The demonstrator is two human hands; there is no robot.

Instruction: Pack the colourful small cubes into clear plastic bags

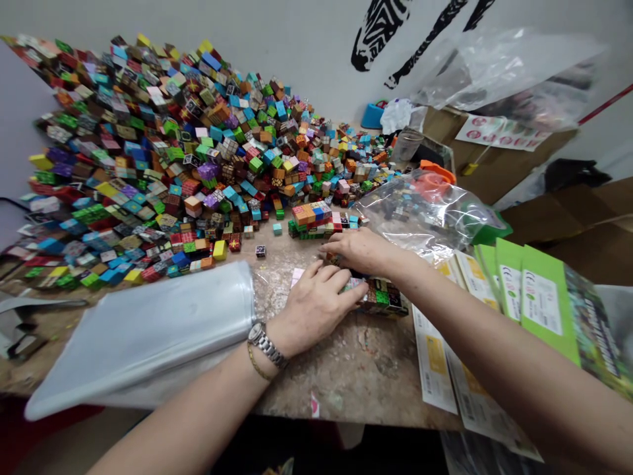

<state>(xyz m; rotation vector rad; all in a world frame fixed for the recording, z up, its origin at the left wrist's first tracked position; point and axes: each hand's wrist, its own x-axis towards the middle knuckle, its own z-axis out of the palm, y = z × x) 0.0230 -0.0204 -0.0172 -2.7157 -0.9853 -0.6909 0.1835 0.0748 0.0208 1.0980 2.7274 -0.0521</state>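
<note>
Low on the table is a row of small printed cubes [383, 298], partly hidden under both hands. My left hand [316, 305], with a metal watch [266, 343] at the wrist, lies over the row's near left part, fingers bent around the cubes. Just beyond it, my right hand [361, 251] reaches in from the right, its fingers curved down onto the far side of the same row. What lies beneath its fingertips is mostly hidden. Behind the hands stands a stacked block of cubes [314, 221], orange, blue, red and green.
A large heap of colourful cubes [198, 152] covers the back left. Clear plastic bags [163, 316] lie in a stack at left. Right are an open clear bag [420, 204], green packages [539, 297], printed sheets [435, 363] and a cardboard box [504, 165]. A loose black cube [260, 251] sits mid-table.
</note>
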